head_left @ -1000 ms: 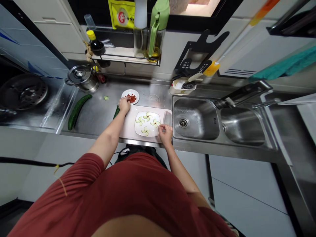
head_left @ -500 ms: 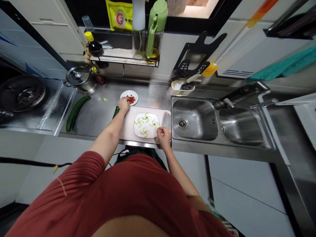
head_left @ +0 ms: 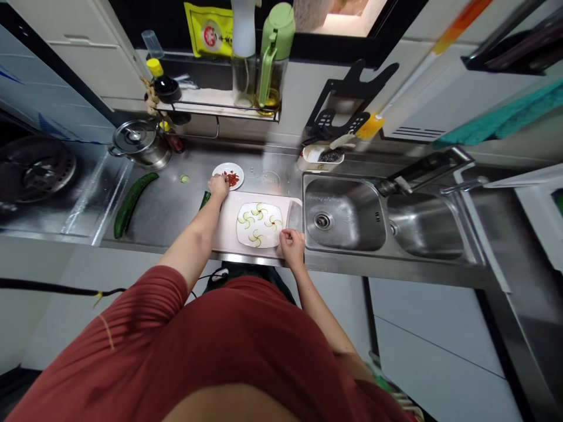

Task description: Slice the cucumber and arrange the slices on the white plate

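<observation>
The small red bits lie in a loose heap in the white dish, just beyond the far edge of the board, and the fingers of my left hand are down among them. I judge that I'm picking out a piece; whether one is already pinched, I can't tell, since my own hand hides the fingertips. From here a light, exact pinch is called for, taking one bit without scattering the others.

The bits look chopped small, bright red and slightly glossy. Nearer me, the white plate rests on the pale board, bearing four pinwheels of thin green-edged slices. Red specks mark the centres of the far and right-hand ones; I make out none in the nearest.

My right hand is at the plate's near right corner, fingers curled in with the thumb drawn up to them; I can't see whether they hold anything. A broad blade lies just beyond that hand on the board. By my left forearm is a dark green cucumber piece, and farther left on the steel table lies a long curved cucumber.
</observation>
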`<action>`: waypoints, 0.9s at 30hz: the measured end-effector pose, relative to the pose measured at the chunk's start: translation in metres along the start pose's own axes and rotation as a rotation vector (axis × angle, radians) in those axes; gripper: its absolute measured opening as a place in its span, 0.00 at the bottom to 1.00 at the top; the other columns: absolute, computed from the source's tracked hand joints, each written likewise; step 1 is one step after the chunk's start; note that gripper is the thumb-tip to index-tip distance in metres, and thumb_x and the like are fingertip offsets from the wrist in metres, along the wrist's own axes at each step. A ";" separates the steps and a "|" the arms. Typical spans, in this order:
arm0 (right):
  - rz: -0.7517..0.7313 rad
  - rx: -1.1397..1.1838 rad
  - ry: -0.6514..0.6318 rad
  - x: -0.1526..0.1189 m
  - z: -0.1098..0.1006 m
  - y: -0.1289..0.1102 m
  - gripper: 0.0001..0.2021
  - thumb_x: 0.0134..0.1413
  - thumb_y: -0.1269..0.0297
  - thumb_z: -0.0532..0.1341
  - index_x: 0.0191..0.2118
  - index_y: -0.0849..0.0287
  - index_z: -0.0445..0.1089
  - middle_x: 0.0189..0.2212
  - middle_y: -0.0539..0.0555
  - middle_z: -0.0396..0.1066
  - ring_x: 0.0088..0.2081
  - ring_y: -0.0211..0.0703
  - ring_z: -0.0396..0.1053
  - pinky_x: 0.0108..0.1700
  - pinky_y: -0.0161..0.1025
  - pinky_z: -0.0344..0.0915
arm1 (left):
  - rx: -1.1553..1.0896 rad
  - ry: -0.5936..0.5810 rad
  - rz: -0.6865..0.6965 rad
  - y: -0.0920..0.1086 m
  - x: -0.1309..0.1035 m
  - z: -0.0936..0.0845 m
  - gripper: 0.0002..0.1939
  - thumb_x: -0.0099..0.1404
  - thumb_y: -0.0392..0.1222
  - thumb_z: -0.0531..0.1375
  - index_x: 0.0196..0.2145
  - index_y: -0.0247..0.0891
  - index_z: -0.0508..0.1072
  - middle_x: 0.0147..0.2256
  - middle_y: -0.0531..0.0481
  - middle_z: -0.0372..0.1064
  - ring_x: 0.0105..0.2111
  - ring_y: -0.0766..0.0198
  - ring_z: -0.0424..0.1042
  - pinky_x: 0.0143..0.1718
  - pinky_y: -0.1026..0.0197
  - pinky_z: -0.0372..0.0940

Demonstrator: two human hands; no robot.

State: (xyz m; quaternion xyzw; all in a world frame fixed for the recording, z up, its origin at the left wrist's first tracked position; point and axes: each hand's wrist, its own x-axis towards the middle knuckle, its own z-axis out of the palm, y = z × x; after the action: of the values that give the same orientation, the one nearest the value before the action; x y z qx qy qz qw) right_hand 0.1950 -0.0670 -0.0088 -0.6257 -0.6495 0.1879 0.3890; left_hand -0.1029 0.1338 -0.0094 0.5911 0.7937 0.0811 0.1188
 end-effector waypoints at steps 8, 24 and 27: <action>0.001 -0.003 -0.013 0.002 0.002 -0.002 0.07 0.58 0.62 0.56 0.31 0.56 0.69 0.26 0.50 0.68 0.32 0.43 0.64 0.43 0.41 0.57 | -0.039 0.015 -0.039 0.000 0.002 0.003 0.16 0.68 0.42 0.50 0.43 0.39 0.76 0.47 0.36 0.68 0.49 0.50 0.67 0.47 0.52 0.60; -0.014 -0.006 -0.026 0.004 0.009 -0.003 0.08 0.58 0.62 0.56 0.30 0.56 0.69 0.25 0.50 0.68 0.31 0.43 0.62 0.41 0.41 0.57 | -1.376 0.060 -0.178 0.011 -0.002 0.005 0.10 0.51 0.40 0.66 0.30 0.35 0.72 0.27 0.50 0.73 0.28 0.68 0.72 0.34 0.65 0.66; -0.014 0.001 -0.027 0.005 0.011 -0.003 0.08 0.57 0.62 0.56 0.30 0.56 0.69 0.25 0.50 0.68 0.31 0.43 0.62 0.41 0.41 0.57 | -1.535 -0.030 -0.155 0.018 -0.011 -0.004 0.12 0.52 0.42 0.67 0.32 0.35 0.71 0.29 0.50 0.73 0.27 0.70 0.71 0.30 0.67 0.64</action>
State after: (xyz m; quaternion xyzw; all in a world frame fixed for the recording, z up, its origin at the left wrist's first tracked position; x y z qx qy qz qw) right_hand 0.1857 -0.0603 -0.0120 -0.6183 -0.6591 0.1937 0.3818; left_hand -0.0847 0.1286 0.0003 0.2868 0.5523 0.5923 0.5117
